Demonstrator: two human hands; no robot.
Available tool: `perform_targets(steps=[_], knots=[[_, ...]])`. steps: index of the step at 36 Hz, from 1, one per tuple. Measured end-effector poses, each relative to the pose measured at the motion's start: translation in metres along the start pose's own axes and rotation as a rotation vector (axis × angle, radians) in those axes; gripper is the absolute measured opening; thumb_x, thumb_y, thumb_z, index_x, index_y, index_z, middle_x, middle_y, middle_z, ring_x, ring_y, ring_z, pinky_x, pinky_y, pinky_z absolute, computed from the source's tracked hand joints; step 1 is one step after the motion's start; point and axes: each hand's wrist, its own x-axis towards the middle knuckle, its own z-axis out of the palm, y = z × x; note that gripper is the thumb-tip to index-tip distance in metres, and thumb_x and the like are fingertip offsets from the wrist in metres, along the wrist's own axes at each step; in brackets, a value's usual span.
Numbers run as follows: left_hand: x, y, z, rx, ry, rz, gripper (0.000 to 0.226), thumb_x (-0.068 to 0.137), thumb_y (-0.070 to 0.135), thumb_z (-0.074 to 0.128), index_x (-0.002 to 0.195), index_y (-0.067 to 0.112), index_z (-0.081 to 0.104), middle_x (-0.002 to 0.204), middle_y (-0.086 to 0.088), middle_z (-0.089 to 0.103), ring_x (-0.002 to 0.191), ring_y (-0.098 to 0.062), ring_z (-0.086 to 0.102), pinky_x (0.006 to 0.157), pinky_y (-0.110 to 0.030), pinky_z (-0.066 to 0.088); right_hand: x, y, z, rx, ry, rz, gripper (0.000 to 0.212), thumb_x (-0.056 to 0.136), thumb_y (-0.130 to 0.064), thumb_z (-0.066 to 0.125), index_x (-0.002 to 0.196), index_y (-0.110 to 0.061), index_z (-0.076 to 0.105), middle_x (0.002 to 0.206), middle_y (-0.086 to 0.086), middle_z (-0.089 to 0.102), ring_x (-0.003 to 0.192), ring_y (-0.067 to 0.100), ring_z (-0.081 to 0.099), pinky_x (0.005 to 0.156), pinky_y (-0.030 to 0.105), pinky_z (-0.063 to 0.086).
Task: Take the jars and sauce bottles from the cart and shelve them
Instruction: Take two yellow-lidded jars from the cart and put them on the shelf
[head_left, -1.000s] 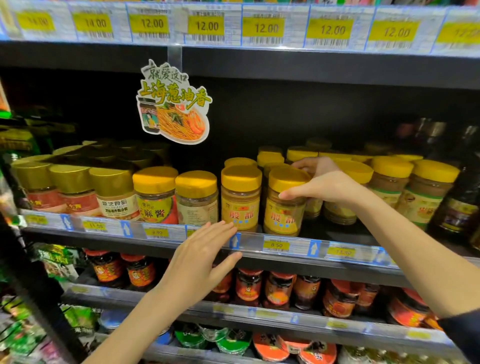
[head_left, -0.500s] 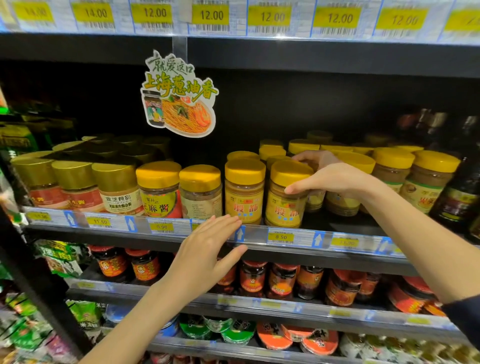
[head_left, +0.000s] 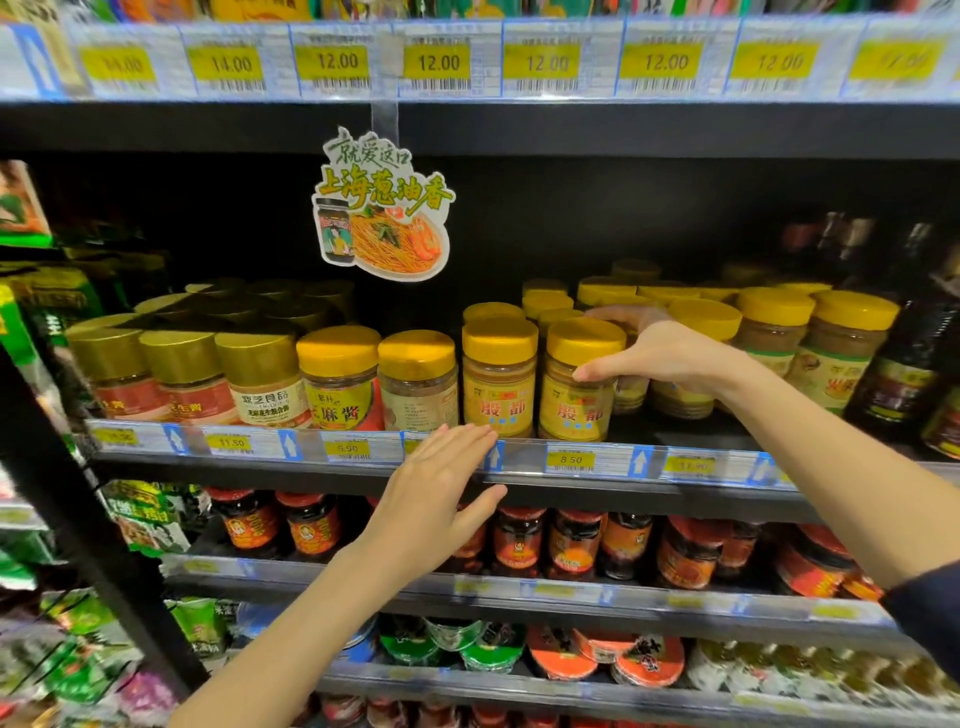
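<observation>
— Where's your right hand (head_left: 670, 358)?

— Wrapped round the yellow-lidded jar (head_left: 581, 384) at the front edge of the middle shelf (head_left: 727, 436). My thumb lies across the front just below the lid, and my fingers curl round behind it, so it's closed on that jar. The jar stands upright, its base on the shelf board.

— What's next to it?

— A twin jar (head_left: 500, 376) stands just beside it on the left, same yellow label with red characters. More yellow lids run back in rows behind them. To the right there are wider yellow-capped jars (head_left: 841, 343).

— And your left hand (head_left: 441, 493)?

— Spread flat, fingers together and thumb out, holding nothing. The fingertips lie against the price rail (head_left: 571, 460) along the shelf's front, below the twin jar.

— Anything else there?

— Gold-lidded jars (head_left: 182, 374) sit at the left end of the shelf, and a noodle promo sign (head_left: 384, 208) hangs above. Red-labelled sauce jars (head_left: 311, 530) fill the shelf underneath.
</observation>
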Motion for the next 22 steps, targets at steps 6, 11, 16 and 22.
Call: perform_targets(steps=[6, 11, 16, 22], knots=[[-0.004, 0.006, -0.011, 0.065, -0.105, -0.005, 0.063, 0.093, 0.045, 0.045, 0.147, 0.019, 0.025, 0.155, 0.004, 0.022, 0.144, -0.010, 0.016, 0.113, -0.018, 0.001, -0.022, 0.001, 0.006, -0.157, 0.171, -0.126, 0.088, 0.067, -0.037, 0.079, 0.141, -0.015, 0.036, 0.136, 0.003, 0.049, 0.122, 0.019, 0.049, 0.093, 0.025, 0.043], [-0.030, 0.008, -0.024, 0.119, -0.161, -0.112, 0.062, 0.095, 0.042, 0.044, 0.148, 0.021, 0.021, 0.157, 0.005, 0.014, 0.145, -0.009, 0.009, 0.113, -0.018, 0.001, -0.053, -0.010, 0.023, -0.489, 0.330, -0.430, 0.082, 0.071, -0.037, 0.076, 0.140, -0.016, 0.037, 0.143, 0.010, 0.038, 0.135, 0.026, 0.033, 0.109, 0.038, 0.032], [-0.070, 0.004, -0.037, 0.173, -0.245, -0.305, 0.061, 0.096, 0.042, 0.040, 0.149, 0.020, 0.018, 0.157, 0.005, 0.012, 0.145, -0.008, 0.008, 0.116, -0.024, 0.004, -0.074, -0.026, 0.056, -0.467, 0.189, -0.646, 0.067, 0.078, -0.026, 0.072, 0.137, -0.012, 0.043, 0.147, 0.010, 0.037, 0.142, 0.026, 0.024, 0.112, 0.039, 0.026], [-0.140, -0.002, -0.072, 0.247, -0.305, -0.561, 0.059, 0.097, 0.042, 0.039, 0.148, 0.021, 0.019, 0.157, 0.004, 0.016, 0.145, -0.011, 0.014, 0.116, -0.027, 0.013, -0.072, -0.047, 0.118, -0.496, -0.128, -0.704, 0.065, 0.086, -0.033, 0.062, 0.142, -0.015, 0.034, 0.150, 0.004, 0.032, 0.141, 0.020, 0.024, 0.113, 0.040, 0.029]])
